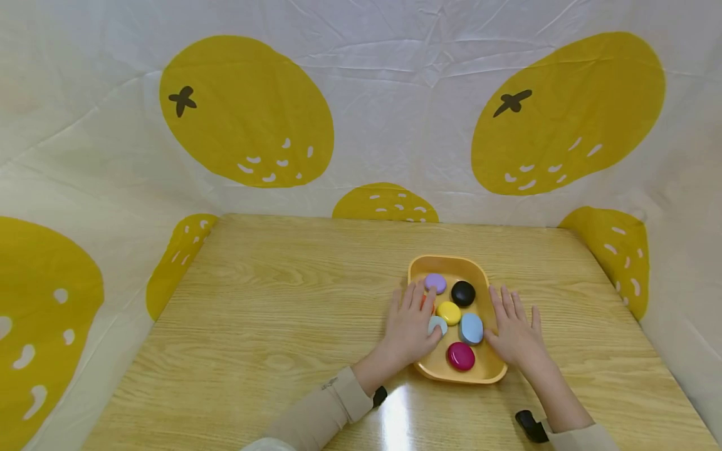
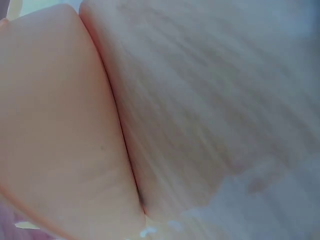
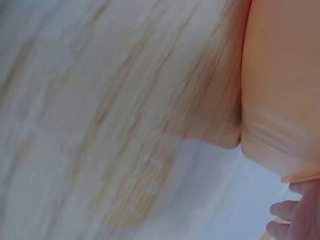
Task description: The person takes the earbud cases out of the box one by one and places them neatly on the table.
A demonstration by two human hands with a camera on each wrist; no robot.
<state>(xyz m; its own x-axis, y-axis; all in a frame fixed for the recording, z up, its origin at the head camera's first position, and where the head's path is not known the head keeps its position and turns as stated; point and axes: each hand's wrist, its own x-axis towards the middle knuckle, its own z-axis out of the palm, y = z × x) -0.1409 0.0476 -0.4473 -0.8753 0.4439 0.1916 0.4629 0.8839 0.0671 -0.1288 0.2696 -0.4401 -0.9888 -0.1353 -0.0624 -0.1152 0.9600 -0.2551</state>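
Observation:
A yellow-orange tray (image 1: pixel 451 378) with rounded corners sits on the wooden table between both hands. In it lie smooth rounded pieces: purple (image 1: pixel 435 283), black (image 1: pixel 463 293), yellow (image 1: pixel 449 313), light blue (image 1: pixel 470 329) and magenta (image 1: pixel 461 356). My left hand (image 1: pixel 407 329) lies across the tray's left rim with fingers spread and extended, partly covering a red-orange piece (image 1: pixel 427 305) and a pale blue-grey piece (image 1: pixel 437 324). My right hand (image 1: pixel 516 332) rests along the right wall, fingers straight and pointing away, thumb at the rim.
The wooden table (image 1: pixel 271 294) stretches left of the tray and behind it. A white curtain (image 1: pixel 400 125) printed with large yellow fruit hangs at the back and both sides. Black wrist-camera parts (image 1: pixel 531 426) show below the forearms. Wood grain fills much of both wrist views.

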